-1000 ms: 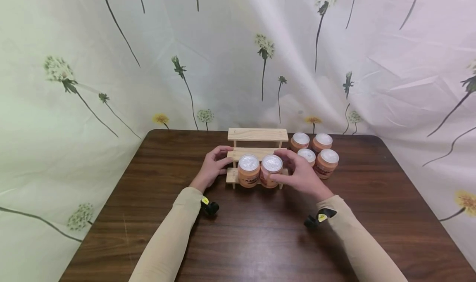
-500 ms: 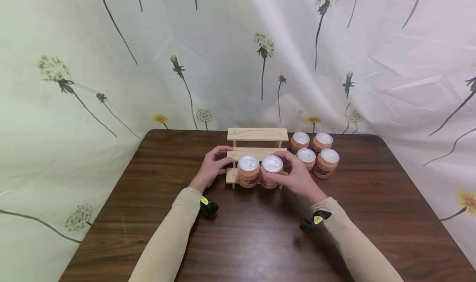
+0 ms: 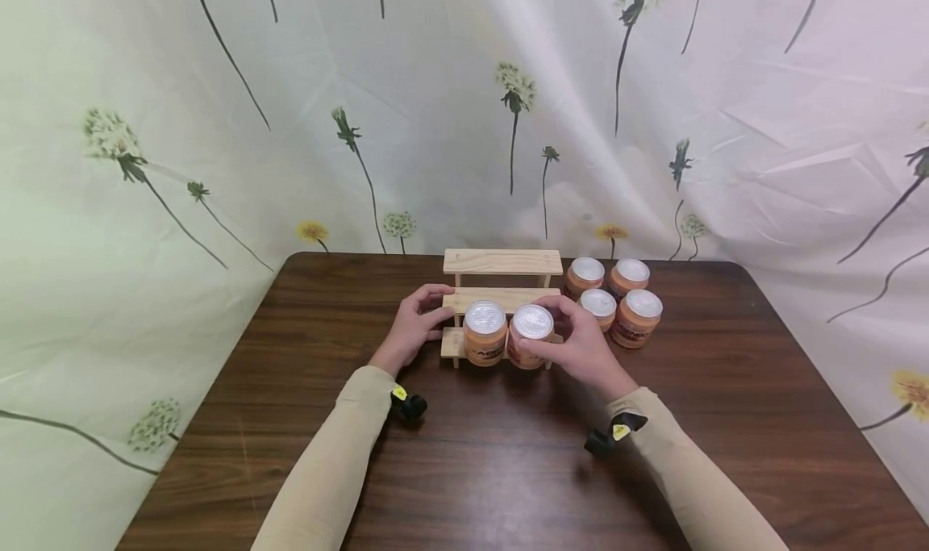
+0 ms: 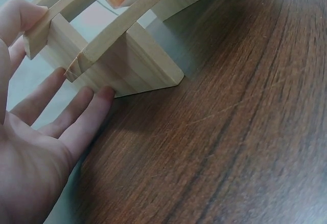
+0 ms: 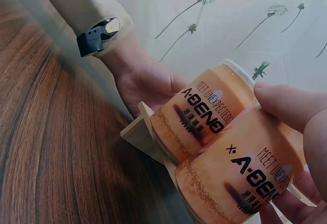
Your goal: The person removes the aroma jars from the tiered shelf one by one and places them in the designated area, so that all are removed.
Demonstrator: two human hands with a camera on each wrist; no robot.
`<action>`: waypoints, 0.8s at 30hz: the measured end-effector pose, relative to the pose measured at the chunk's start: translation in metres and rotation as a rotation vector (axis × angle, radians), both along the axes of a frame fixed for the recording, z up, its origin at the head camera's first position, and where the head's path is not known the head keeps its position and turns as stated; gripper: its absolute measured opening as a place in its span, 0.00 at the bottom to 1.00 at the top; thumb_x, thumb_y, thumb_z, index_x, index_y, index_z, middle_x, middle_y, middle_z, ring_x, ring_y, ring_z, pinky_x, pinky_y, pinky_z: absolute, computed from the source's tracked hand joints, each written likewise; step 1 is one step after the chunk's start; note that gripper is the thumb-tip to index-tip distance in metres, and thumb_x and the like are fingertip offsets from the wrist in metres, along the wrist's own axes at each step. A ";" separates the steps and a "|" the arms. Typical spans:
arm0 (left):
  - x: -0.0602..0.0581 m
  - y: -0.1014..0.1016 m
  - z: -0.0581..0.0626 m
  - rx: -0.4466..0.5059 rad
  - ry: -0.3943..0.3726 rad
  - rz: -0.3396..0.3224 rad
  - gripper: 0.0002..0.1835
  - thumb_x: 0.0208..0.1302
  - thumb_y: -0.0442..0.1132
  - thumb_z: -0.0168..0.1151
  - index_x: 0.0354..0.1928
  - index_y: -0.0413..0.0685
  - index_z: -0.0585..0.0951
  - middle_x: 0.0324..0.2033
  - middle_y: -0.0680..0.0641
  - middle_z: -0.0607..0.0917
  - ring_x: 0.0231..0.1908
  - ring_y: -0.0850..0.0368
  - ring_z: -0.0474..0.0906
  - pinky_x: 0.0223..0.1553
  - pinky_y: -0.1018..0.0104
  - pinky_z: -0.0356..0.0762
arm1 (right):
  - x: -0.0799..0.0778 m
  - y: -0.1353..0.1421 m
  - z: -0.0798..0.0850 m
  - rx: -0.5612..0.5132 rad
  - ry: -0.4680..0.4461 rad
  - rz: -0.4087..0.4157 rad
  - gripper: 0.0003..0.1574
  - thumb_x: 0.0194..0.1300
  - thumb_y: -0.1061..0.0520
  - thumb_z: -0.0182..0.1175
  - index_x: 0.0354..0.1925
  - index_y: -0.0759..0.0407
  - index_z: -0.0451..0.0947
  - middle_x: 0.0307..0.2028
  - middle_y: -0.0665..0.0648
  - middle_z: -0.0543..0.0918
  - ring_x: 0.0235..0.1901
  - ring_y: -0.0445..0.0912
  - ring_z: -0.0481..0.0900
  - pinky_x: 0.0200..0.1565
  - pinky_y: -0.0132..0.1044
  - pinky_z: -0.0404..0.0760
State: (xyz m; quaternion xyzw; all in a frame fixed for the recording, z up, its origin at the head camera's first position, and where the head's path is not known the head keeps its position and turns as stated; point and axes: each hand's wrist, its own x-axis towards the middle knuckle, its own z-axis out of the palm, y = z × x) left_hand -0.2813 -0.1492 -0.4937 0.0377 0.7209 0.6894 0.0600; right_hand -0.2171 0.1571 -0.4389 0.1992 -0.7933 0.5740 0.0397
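A small three-step wooden rack [image 3: 501,299] stands on the table in the head view. Two jars with orange printed sides and clear lids share its lowest step: the left jar [image 3: 485,335] and, close beside it, the right jar [image 3: 531,337]. My right hand [image 3: 581,345] holds the right jar between thumb and fingers; the right wrist view shows the thumb [image 5: 288,104] at its lid end. At the rack's left side, my left hand [image 3: 415,329] grips the end of the middle step. In the left wrist view, other fingers [image 4: 84,119] touch the side panel.
Several similar jars [image 3: 631,321] stand in a cluster right of the rack, close behind my right hand. The brown wooden table [image 3: 464,470] ends at the back against a dandelion-printed cloth [image 3: 450,115].
My right wrist and forearm have shifted a little left, with the hand staying on the right jar. The left hand and the rack look unmoved.
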 end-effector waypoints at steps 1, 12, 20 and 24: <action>0.000 0.000 0.000 -0.001 -0.001 0.001 0.19 0.73 0.37 0.67 0.62 0.53 0.80 0.66 0.41 0.76 0.60 0.44 0.79 0.41 0.57 0.88 | 0.000 0.000 0.000 0.002 0.000 -0.002 0.35 0.55 0.60 0.82 0.59 0.58 0.79 0.50 0.58 0.84 0.50 0.50 0.82 0.56 0.48 0.80; -0.002 0.000 0.001 -0.003 -0.007 -0.007 0.20 0.73 0.37 0.68 0.64 0.50 0.79 0.66 0.40 0.75 0.60 0.44 0.78 0.41 0.57 0.88 | 0.004 0.003 0.001 -0.023 -0.021 -0.009 0.34 0.55 0.60 0.82 0.58 0.55 0.79 0.52 0.56 0.84 0.51 0.51 0.82 0.57 0.50 0.79; -0.001 -0.001 0.002 0.002 -0.014 -0.016 0.22 0.73 0.38 0.67 0.66 0.49 0.78 0.68 0.39 0.74 0.60 0.47 0.77 0.42 0.58 0.88 | 0.006 0.006 0.003 -0.023 -0.030 -0.010 0.35 0.56 0.60 0.82 0.59 0.57 0.78 0.52 0.58 0.84 0.51 0.51 0.81 0.57 0.44 0.79; -0.001 0.000 0.002 0.009 -0.018 -0.012 0.22 0.73 0.37 0.67 0.66 0.48 0.78 0.68 0.39 0.74 0.59 0.47 0.77 0.42 0.58 0.88 | 0.008 0.008 0.005 -0.008 -0.020 -0.021 0.36 0.54 0.61 0.82 0.59 0.58 0.78 0.52 0.58 0.84 0.49 0.51 0.82 0.54 0.46 0.80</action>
